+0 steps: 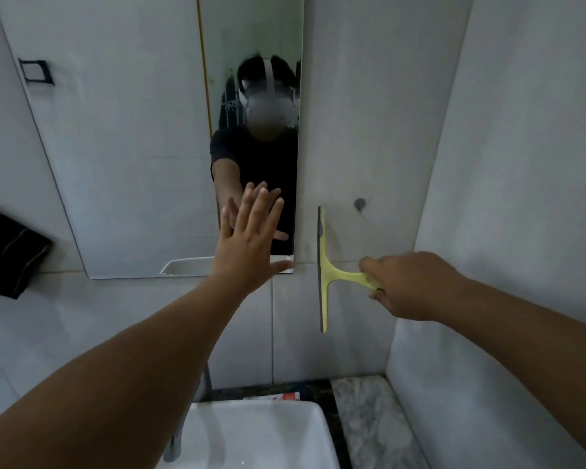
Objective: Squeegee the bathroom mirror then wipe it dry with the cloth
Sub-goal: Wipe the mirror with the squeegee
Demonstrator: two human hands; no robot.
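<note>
The wall mirror reflects white tiles and a person in a black shirt. My left hand lies flat against its lower right corner, fingers straight and spread. My right hand grips the handle of a yellow squeegee. The squeegee's blade stands vertical against the tiled wall, just right of the mirror's edge. A dark cloth with thin stripes hangs at the left edge of the view.
A white sink sits below, with a grey tap partly behind my left arm. A marble ledge runs to the right of it. A side wall closes in on the right. A small black holder is reflected upper left.
</note>
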